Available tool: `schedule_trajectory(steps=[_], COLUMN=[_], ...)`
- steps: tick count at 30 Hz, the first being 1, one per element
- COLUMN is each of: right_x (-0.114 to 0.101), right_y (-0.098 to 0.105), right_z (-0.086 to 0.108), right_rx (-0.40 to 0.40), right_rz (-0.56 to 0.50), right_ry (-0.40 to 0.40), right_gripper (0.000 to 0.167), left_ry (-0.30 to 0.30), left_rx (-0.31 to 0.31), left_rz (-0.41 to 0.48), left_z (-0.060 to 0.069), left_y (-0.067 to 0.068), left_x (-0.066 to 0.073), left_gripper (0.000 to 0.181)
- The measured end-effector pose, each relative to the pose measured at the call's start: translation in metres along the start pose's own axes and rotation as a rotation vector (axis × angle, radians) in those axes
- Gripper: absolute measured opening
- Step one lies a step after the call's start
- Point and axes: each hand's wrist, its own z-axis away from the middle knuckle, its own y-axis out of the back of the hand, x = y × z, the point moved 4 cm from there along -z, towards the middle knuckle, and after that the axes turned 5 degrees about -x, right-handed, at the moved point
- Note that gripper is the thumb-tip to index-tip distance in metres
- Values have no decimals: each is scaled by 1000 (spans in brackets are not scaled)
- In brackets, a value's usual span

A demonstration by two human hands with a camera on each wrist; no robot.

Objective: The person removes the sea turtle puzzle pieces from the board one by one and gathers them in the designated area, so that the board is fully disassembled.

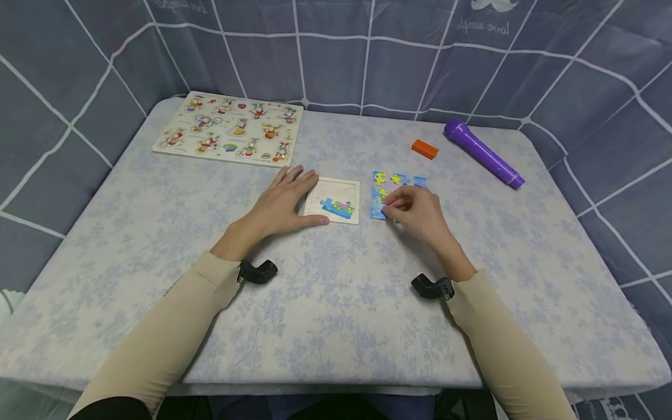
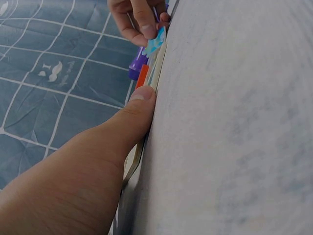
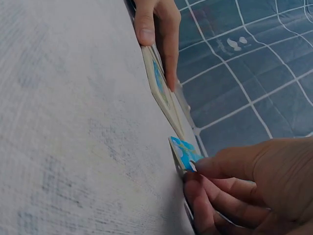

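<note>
My left hand [image 1: 286, 201] lies with straight, spread fingers along the left side of a small wooden puzzle frame [image 1: 359, 201]. Its thumb touches the frame's near edge. Inside the frame sit a few joined blue, green and pink puzzle pieces [image 1: 338, 208]. To the right, my right hand [image 1: 417, 213] pinches a blue puzzle piece [image 3: 183, 152] between thumb and fingers, tilted up from the table in the right wrist view. Several blue and yellow puzzle pieces [image 1: 380, 178] lie around and partly beneath that hand, so some are hidden.
A large picture puzzle board [image 1: 231, 131] lies at the back left of the cloth-covered table [image 1: 336, 326]. Behind the right hand are an orange block [image 1: 424, 149] and a purple microphone-shaped object [image 1: 484, 154]. A grey checked curtain [image 1: 336, 64] hangs behind the table.
</note>
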Motion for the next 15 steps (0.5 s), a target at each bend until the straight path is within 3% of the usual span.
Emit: schedule_trajectory(steps=[6,15], right_x=[0,-3], right_y=[0,-3], right_z=[2,4], right_rx=[15,-54], right_rz=[62,48], right_ry=[11,66], right_gripper=[16,28], left_ry=[-4,1], left_rx=[-3,-4], left_rz=[-3,-1], left_z=[-1,-4], left_y=[-1,-1], left_x=[0,0], left_gripper=[105,105])
